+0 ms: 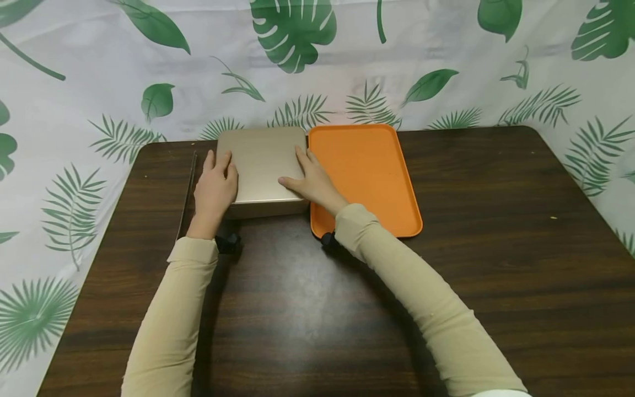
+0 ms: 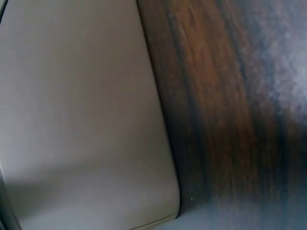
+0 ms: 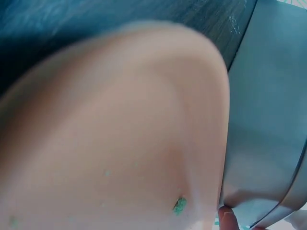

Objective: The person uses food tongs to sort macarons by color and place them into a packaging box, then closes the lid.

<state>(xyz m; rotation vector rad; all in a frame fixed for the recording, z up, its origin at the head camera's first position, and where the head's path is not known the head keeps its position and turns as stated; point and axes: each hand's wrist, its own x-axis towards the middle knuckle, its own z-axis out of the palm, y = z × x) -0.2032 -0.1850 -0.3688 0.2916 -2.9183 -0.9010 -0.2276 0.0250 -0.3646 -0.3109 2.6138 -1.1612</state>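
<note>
A gold-coloured metal box (image 1: 265, 165) with a closed lid stands at the back of the table. My left hand (image 1: 215, 187) holds its left side, thumb on the top and fingers at the edge. My right hand (image 1: 316, 179) grips the right side, its thumb flat on the lid. In the right wrist view a fingertip (image 3: 228, 218) shows against the box's side wall (image 3: 266, 124), near the lid seam. The left wrist view shows the box's front wall (image 2: 81, 105), but no hand. Right of the box lies an orange tray (image 1: 369, 171), partly under my right wrist.
A thin dark object (image 1: 187, 190) stands or lies along the box's left, partly behind my left wrist. Small green crumbs (image 3: 179, 205) show on the tray. The dark wooden table (image 1: 297, 309) ends at a leaf-print curtain (image 1: 208, 71) at the back.
</note>
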